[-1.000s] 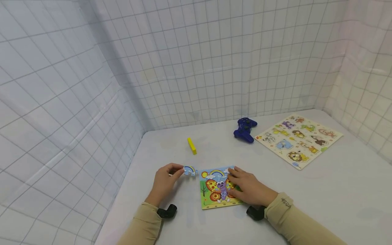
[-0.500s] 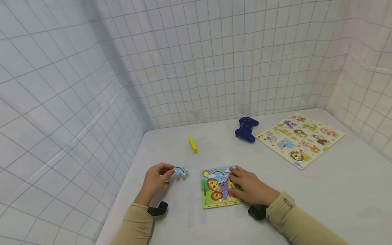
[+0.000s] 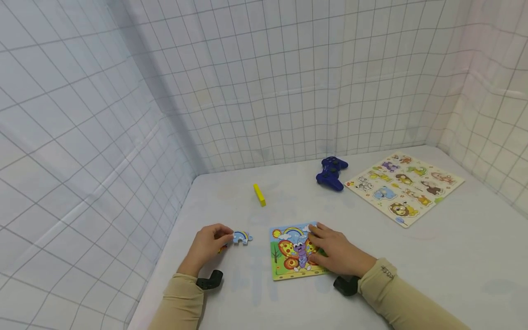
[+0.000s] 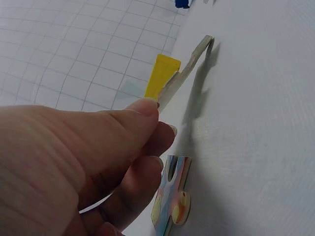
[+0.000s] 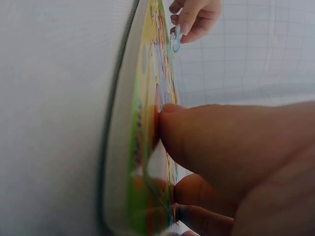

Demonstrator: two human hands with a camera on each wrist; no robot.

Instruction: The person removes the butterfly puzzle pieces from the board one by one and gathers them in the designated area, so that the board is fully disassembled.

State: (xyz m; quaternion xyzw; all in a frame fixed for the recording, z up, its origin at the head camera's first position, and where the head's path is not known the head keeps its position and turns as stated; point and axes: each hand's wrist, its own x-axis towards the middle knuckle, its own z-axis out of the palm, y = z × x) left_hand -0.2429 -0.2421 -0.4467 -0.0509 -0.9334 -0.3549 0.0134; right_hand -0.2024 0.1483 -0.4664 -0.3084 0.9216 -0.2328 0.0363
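My tan sleeves (image 3: 406,291) come in from the near edge, with a black device (image 3: 345,286) at each wrist. My right hand (image 3: 338,252) rests on the right side of the butterfly puzzle (image 3: 294,250), its fingers laid across the printed face without closing round anything; the puzzle lies flat on the white table (image 3: 297,298) in front of me. To its left, my left hand (image 3: 206,246) pinches the rainbow piece (image 3: 240,237) between thumb and fingers, tilted low over the table; I can't tell whether its far end touches. Just beneath those fingers lies a second puzzle piece (image 4: 167,199), partly hidden. Beyond the hands sits a yellow block (image 3: 259,195), then, farther right, an animal board (image 3: 396,186) set at an angle and a blue game controller (image 3: 331,173) beside it. Behind everything hangs a white gridded cloth (image 3: 288,91).
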